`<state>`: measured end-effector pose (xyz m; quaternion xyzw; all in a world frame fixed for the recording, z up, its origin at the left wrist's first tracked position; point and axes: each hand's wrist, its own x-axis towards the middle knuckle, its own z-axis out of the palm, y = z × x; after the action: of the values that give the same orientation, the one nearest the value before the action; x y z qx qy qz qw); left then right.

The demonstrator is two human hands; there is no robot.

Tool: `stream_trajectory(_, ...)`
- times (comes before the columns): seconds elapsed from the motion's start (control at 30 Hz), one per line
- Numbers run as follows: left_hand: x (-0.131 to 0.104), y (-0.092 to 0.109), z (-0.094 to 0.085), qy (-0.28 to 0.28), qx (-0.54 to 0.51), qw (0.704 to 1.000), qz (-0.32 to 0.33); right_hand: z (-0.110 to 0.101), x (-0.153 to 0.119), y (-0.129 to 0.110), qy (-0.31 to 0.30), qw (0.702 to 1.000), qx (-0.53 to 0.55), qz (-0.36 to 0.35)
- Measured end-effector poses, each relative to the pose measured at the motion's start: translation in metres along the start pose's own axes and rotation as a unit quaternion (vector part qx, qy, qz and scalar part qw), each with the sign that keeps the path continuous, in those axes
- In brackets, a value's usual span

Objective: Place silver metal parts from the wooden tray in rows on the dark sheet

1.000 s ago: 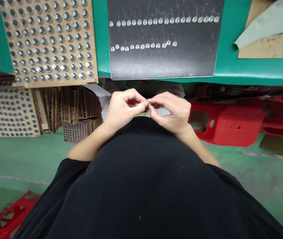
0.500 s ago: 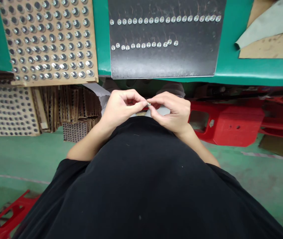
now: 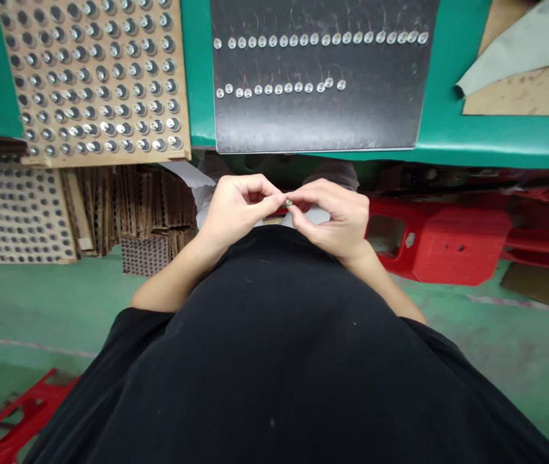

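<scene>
Just off the table's front edge, above my lap, my left hand (image 3: 240, 209) and my right hand (image 3: 332, 216) meet fingertip to fingertip. Between them is a small shiny round metal part (image 3: 288, 202), its details too small to make out. Thumb and index finger of each hand pinch at it; the fingertips hide some of it. On the table ahead lies a black mat (image 3: 317, 125) with two rows of small silver discs (image 3: 298, 87), many with a thin wire attached.
A board (image 3: 185, 96) of upright metal cylinders stands left of the mat. Grey cloth (image 3: 511, 55) lies over brown cardboard (image 3: 520, 96) at right. Below the table are stacked boards (image 3: 110, 206) on the left and a red plastic stool (image 3: 462, 245) on the right.
Almost nothing differs. The small metal part has turned slightly between my fingertips, while both hands keep their place.
</scene>
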<state>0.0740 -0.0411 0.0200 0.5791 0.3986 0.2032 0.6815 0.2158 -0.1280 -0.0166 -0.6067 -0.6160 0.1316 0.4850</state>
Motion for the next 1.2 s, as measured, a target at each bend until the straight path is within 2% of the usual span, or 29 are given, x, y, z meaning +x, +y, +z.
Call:
stream_trajectory(0.2, 0.002, -0.007, -0.001, -0.010, -0.043, 0.999, -0.007, 0.001, 0.001, -0.001, 0.018, 0.999, 0.042, -0.011)
stream_trajectory(0.43, 0.004, -0.018, -0.007, -0.007, -0.090, 0.996, -0.016, -0.004, 0.009, 0.001, 0.048, 0.998, 0.038, -0.029)
stream_trajectory(0.6, 0.004, -0.016, -0.010, 0.009, -0.083, 0.995, -0.048, -0.039, 0.034, 0.024, 0.147, 0.989, -0.013, -0.027)
stream_trajectory(0.73, 0.001, -0.015, -0.008, 0.013, -0.067, 0.994, -0.086, -0.075, 0.048, 0.045, 0.195, 0.977, -0.070, 0.044)
stream_trajectory(0.83, 0.000, -0.019, -0.005, 0.001, -0.058, 0.992, -0.113, -0.089, 0.052, 0.053, 0.216, 0.971, -0.080, 0.071)
stream_trajectory(1.03, 0.003, -0.033, 0.000, -0.044, -0.032, 0.990, -0.128, -0.092, 0.051, 0.050, 0.228, 0.969, -0.093, 0.018)
stream_trajectory(1.2, 0.007, -0.018, 0.006, -0.050, -0.038, 0.994, -0.090, -0.082, 0.048, 0.036, 0.208, 0.973, -0.094, -0.030)
